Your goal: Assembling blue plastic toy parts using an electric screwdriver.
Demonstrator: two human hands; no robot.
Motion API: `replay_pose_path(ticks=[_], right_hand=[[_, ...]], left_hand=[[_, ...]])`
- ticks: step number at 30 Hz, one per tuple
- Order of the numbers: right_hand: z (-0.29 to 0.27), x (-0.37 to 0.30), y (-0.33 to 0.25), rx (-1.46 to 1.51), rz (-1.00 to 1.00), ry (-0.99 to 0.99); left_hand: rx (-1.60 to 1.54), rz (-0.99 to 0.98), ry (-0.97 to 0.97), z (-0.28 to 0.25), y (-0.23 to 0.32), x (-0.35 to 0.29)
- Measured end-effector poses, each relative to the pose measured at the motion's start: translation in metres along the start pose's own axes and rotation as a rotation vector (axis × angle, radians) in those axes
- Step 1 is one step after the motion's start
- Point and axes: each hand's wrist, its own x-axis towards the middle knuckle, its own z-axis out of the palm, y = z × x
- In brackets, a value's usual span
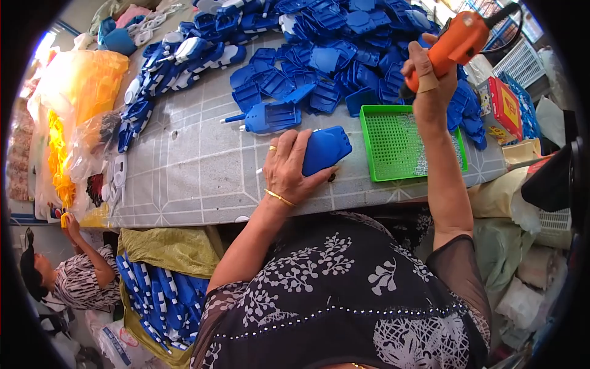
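Note:
My left hand (290, 165) is wrapped round a blue plastic casing (326, 149), pressing it against the table near the front edge. The thumb lies along its near side and the fingers over its top. In my right hand (429, 86) is an orange electric screwdriver (456, 44), raised above the right part of the table with its dark tip pointing down and left. A bandage wraps one finger of that hand. Under the right forearm lies a green tray (367, 142) with small metal screws (420, 161). Just beyond my left hand rests an open blue casing (270, 117) with white ends.
Loose blue plastic covers (344, 52) heap at the back. Blue-and-white units (184, 52) line the back left; more fill a sack (166, 243) beside me. A red and yellow box (499, 107) stands right. Another person (83, 277) handles something yellow at the left.

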Motion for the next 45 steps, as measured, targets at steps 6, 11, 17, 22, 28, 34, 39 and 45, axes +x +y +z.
replay_pose_path(ticks=[6, 11, 17, 22, 28, 34, 39, 45], right_hand=[[-0.046, -0.013, 0.011, -0.526, -0.153, 0.029], [-0.039, -0.051, -0.01, -0.716, -0.475, 0.041], [0.011, -0.041, 0.011, -0.811, -0.438, -0.625], [0.084, -0.037, 0.054, -0.837, -0.553, -0.925], [0.154, -0.025, 0.126, -0.967, -0.474, -1.033], [0.17, -0.043, 0.138, -0.957, -0.459, -1.074], [0.167, -0.044, 0.147, -0.721, -0.606, -0.964], [0.137, -0.022, 0.153, -0.797, -0.601, -0.998]], left_hand=[[-0.071, 0.033, 0.084, -0.005, -0.001, 0.001], [-0.085, 0.051, 0.097, -0.039, -0.004, 0.017], [0.119, -0.086, 0.11, -0.209, -0.024, 0.028], [0.552, -0.445, 0.0, -0.327, -0.017, -0.052], [0.581, -0.967, -0.341, -0.411, 0.013, -0.204], [0.76, -1.036, -0.347, -0.41, 0.015, -0.256], [0.93, -1.151, -0.286, -0.434, -0.014, -0.29], [0.857, -1.2, -0.402, -0.441, -0.013, -0.251]])
